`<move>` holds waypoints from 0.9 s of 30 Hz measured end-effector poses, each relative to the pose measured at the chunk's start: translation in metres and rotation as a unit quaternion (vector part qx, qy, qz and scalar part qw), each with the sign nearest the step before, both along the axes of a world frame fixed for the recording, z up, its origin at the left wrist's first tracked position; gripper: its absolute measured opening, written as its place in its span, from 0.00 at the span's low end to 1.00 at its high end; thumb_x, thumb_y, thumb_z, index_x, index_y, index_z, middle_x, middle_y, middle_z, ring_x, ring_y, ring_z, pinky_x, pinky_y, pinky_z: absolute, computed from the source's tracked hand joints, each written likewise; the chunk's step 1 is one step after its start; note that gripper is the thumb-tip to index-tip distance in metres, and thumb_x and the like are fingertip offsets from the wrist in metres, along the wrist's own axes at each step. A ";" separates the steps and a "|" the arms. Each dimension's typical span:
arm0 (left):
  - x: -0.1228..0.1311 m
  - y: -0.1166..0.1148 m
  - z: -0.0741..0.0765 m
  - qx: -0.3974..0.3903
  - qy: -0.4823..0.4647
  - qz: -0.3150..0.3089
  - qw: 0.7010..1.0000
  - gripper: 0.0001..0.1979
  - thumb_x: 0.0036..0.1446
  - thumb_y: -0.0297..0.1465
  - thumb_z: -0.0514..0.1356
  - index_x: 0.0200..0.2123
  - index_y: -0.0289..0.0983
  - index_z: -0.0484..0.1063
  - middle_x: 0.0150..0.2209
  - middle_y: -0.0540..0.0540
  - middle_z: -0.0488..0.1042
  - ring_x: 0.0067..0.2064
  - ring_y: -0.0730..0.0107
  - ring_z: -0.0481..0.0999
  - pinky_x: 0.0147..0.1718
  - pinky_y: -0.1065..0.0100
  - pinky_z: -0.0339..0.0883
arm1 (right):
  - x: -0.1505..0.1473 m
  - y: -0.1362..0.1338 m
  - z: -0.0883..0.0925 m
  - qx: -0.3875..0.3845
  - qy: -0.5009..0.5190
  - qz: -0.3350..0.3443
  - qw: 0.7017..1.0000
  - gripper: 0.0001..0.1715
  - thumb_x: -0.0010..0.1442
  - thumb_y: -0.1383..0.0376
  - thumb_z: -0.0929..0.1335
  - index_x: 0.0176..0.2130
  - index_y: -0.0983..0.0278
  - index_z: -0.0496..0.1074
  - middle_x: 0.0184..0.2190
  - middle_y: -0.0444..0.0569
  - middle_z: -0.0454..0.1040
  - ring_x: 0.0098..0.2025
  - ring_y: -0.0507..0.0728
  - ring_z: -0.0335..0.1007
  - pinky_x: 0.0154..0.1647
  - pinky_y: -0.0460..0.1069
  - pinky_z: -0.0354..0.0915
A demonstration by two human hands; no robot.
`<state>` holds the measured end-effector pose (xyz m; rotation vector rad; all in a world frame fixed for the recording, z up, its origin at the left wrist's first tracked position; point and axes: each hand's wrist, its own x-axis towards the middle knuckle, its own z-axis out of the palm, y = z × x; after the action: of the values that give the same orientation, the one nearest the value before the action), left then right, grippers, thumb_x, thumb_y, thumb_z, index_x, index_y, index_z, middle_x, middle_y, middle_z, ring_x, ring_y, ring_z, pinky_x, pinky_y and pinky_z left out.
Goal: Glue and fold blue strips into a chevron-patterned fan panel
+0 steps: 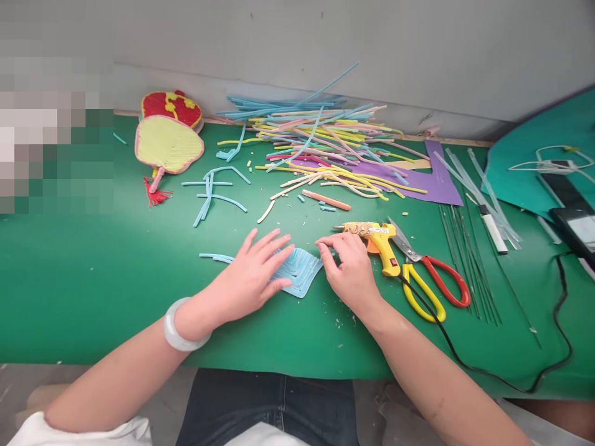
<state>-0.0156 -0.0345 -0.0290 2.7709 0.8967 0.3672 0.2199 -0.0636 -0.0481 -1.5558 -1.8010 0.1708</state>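
Note:
My left hand (253, 272) lies flat with fingers spread on a light blue fan-shaped piece (300, 272) made of glued strips, pressing it onto the green table (93, 291). My right hand (348, 266) is at the piece's right edge, its fingers curled in a pinch on the edge or a strip there; what they hold is too small to tell. A white bangle (179, 328) is on my left wrist. A yellow glue gun (374, 238) lies just right of my right hand.
Scissors (432, 279) with red and yellow handles lie beside the glue gun. A pile of coloured strips (320, 142) and purple paper (432, 183) lie at the back. Two finished fans (170, 133) lie back left. Thin rods (469, 260), a black cord (465, 362) and phones (574, 210) are at right.

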 end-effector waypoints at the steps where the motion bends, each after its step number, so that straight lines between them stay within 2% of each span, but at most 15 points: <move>1: -0.004 0.005 0.002 0.005 -0.026 0.039 0.999 0.23 0.71 0.39 0.50 0.64 0.36 0.63 0.65 0.36 0.65 0.69 0.51 0.59 0.68 0.41 0.46 | 0.000 0.000 -0.001 -0.001 -0.007 0.004 1.000 0.08 0.68 0.64 0.65 0.40 0.61 0.75 0.37 0.50 0.76 0.42 0.60 0.69 0.47 0.57 0.64; 4: -0.017 0.018 0.007 0.002 -0.085 0.169 0.982 0.16 0.69 0.36 0.52 0.53 0.36 0.72 0.51 0.38 0.74 0.56 0.54 0.71 0.58 0.48 0.63 | -0.004 -0.001 -0.003 -0.009 -0.032 0.013 0.999 0.08 0.67 0.65 0.65 0.43 0.60 0.75 0.40 0.51 0.76 0.44 0.60 0.69 0.46 0.57 0.63; 7: -0.023 0.024 0.005 -0.032 -0.089 0.244 0.965 0.13 0.67 0.37 0.54 0.45 0.37 0.74 0.42 0.42 0.74 0.48 0.55 0.72 0.50 0.51 0.67 | -0.012 0.000 -0.003 -0.030 -0.072 0.040 0.996 0.11 0.67 0.65 0.66 0.47 0.61 0.75 0.42 0.52 0.75 0.47 0.61 0.69 0.48 0.57 0.62; 12: -0.014 0.021 -0.003 -0.069 -0.071 0.209 0.973 0.12 0.67 0.34 0.53 0.46 0.39 0.74 0.44 0.43 0.73 0.48 0.57 0.71 0.50 0.52 0.65 | -0.023 0.005 -0.004 -0.042 -0.120 0.087 0.988 0.15 0.68 0.65 0.65 0.53 0.57 0.75 0.49 0.52 0.74 0.53 0.62 0.67 0.55 0.59 0.59; 20: -0.001 0.018 -0.010 -0.072 -0.073 0.142 0.985 0.12 0.67 0.30 0.53 0.46 0.38 0.76 0.43 0.43 0.73 0.48 0.59 0.70 0.52 0.53 0.62 | -0.023 0.004 -0.001 -0.003 -0.152 0.093 0.984 0.07 0.67 0.63 0.68 0.42 0.57 0.78 0.47 0.50 0.76 0.52 0.61 0.67 0.55 0.59 0.57; 27: 0.003 0.008 0.000 -0.034 -0.088 0.103 0.990 0.13 0.68 0.31 0.52 0.46 0.39 0.76 0.46 0.42 0.77 0.49 0.59 0.72 0.56 0.49 0.60 | -0.023 0.002 0.002 0.022 -0.172 0.099 0.980 0.08 0.67 0.65 0.68 0.37 0.58 0.77 0.41 0.48 0.77 0.46 0.59 0.67 0.52 0.57 0.56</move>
<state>-0.0125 -0.0267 -0.0294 2.5425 1.1308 0.5939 0.1966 -0.0618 -0.0460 -1.4391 -2.2138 -0.0494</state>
